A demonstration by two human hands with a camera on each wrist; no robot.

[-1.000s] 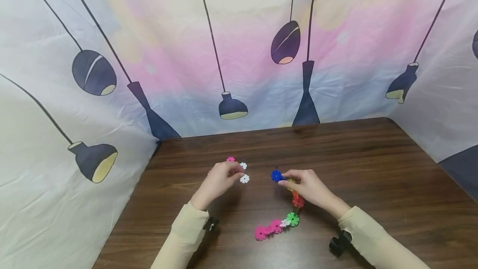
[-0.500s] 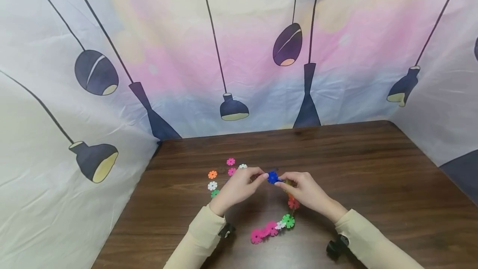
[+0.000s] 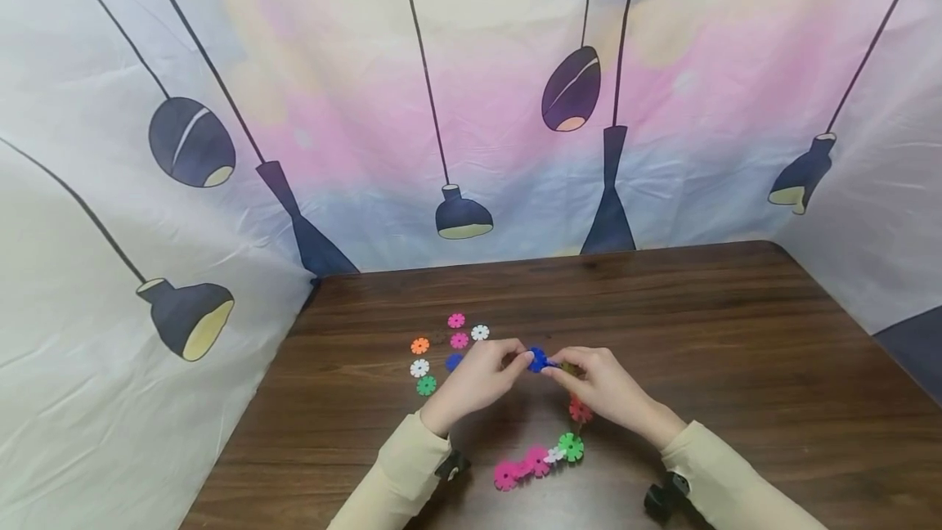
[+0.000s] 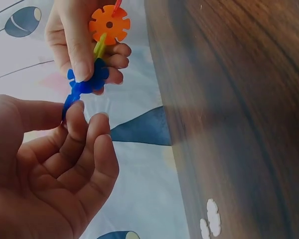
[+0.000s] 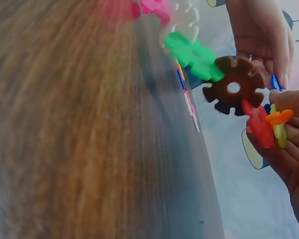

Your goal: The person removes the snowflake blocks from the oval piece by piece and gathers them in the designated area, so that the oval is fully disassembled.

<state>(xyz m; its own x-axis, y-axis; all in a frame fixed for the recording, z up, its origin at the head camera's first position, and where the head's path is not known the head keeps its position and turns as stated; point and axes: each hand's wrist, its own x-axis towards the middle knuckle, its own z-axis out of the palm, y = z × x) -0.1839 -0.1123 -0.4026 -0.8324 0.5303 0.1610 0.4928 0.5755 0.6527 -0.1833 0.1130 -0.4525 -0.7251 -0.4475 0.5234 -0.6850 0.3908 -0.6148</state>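
Note:
My left hand (image 3: 482, 375) pinches the edge of a blue notched, flower-shaped linking disc (image 4: 68, 105) between thumb and forefinger. Joined to it is a second blue linking disc (image 4: 98, 78), which my right hand (image 3: 607, 387) grips under its thumb. Both hands meet at this end of a linked chain. From there the chain continues through a yellow disc (image 4: 99, 46), an orange disc (image 4: 120, 26), a red disc (image 5: 259, 124), a brown disc (image 5: 221, 92) and a green disc (image 3: 570, 446). White and pink discs (image 3: 506, 476) form its near end, low over the table.
Loose discs lie at the left of the wooden table (image 3: 699, 334): an orange disc (image 3: 419, 345), a white disc (image 3: 419, 368), a green disc (image 3: 426, 385), a blue disc (image 3: 454, 361), pink ones and another white disc (image 3: 480, 332). A printed curtain (image 3: 353, 105) hangs behind.
My left hand has moved right from beside the loose white discs to the blue disc at the chain's end and now pinches it. My right hand keeps its grip, slightly lower in view.

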